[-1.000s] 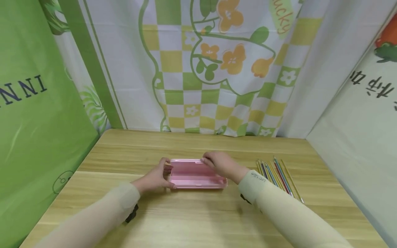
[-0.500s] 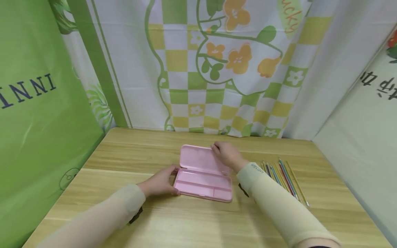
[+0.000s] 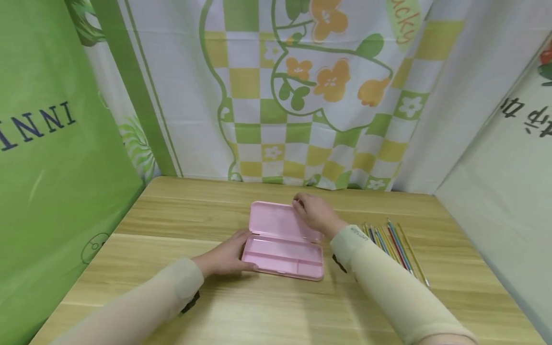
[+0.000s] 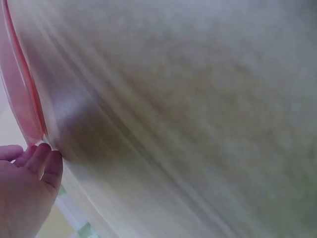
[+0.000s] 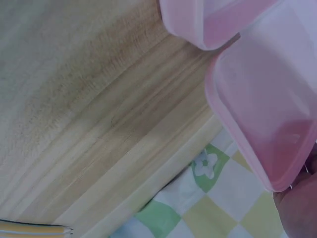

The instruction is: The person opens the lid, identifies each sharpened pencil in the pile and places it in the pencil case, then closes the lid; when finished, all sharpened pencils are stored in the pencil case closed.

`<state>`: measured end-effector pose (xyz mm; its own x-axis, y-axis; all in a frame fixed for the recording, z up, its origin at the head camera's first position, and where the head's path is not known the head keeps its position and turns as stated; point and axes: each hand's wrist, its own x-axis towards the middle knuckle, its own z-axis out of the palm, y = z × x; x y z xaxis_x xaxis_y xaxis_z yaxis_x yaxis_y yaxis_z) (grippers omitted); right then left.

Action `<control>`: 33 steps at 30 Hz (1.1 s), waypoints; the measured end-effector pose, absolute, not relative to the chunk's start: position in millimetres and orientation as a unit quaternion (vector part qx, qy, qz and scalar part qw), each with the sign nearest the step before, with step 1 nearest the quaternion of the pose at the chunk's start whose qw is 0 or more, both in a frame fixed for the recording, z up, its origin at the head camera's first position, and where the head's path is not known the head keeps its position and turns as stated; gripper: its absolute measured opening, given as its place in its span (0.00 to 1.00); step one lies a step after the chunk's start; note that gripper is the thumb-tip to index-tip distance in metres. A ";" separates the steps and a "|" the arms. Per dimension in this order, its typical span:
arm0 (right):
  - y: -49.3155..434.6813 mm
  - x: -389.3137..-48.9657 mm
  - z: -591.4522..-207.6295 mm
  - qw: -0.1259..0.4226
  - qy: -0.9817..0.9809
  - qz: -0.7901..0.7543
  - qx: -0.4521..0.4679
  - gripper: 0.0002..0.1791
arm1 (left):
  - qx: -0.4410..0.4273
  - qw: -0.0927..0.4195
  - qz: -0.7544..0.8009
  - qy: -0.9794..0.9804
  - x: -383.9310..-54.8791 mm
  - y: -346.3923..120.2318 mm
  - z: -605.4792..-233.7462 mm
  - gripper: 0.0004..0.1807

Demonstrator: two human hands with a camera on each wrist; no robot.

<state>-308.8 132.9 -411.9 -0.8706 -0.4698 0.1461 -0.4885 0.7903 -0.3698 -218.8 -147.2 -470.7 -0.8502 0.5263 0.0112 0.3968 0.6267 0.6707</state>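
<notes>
Open pencil case and the two hands upon it. The pink pencil case (image 3: 280, 247) lies near the middle of the worktop (image 3: 258, 311), its divided base (image 3: 269, 262) toward the person and its lid (image 3: 273, 221) swung back on the far side. Left hand (image 3: 226, 252): spread around the left end of the base, thumb on the front edge and fingers about the rear of that end; this grip probably steadies the base against shifting as the lid is handled. Right hand (image 3: 316, 214): closed narrowly on the lid's far right corner, the right wrist view showing the fingertips at its rim. A hold so far from the hinge presumably gives easy leverage over the lid's angle. Whether the lid's back touches the worktop cannot be told. To the right, well apart from the case, lie loose pencils (image 3: 400, 247), roughly side by side and partly hidden by the right sleeve (image 3: 388, 282); their place aside seems to leave room for the spread lid. A checked curtain (image 3: 246, 84) hangs behind.
</notes>
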 end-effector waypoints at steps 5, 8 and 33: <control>140.9 -301.5 -406.6 0.061 -0.930 0.238 0.275 0.24 | 0.268 0.078 0.304 0.911 -214.4 -145.8 -470.2 0.51; 151.2 -296.1 -403.2 0.091 -0.919 0.258 0.285 0.25 | 0.269 0.076 0.280 0.918 -212.6 -144.1 -469.2 0.51; 238.4 -242.1 -402.7 0.049 -0.950 0.195 0.241 0.29 | 0.222 0.101 0.101 0.965 -209.6 -145.2 -471.9 0.58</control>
<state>-242.1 238.4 -402.7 -0.8794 -0.4382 0.1860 -0.4760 0.8082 -0.3468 -209.6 -145.2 -471.9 -0.8811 0.4484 -0.1503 0.4075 0.8811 0.2399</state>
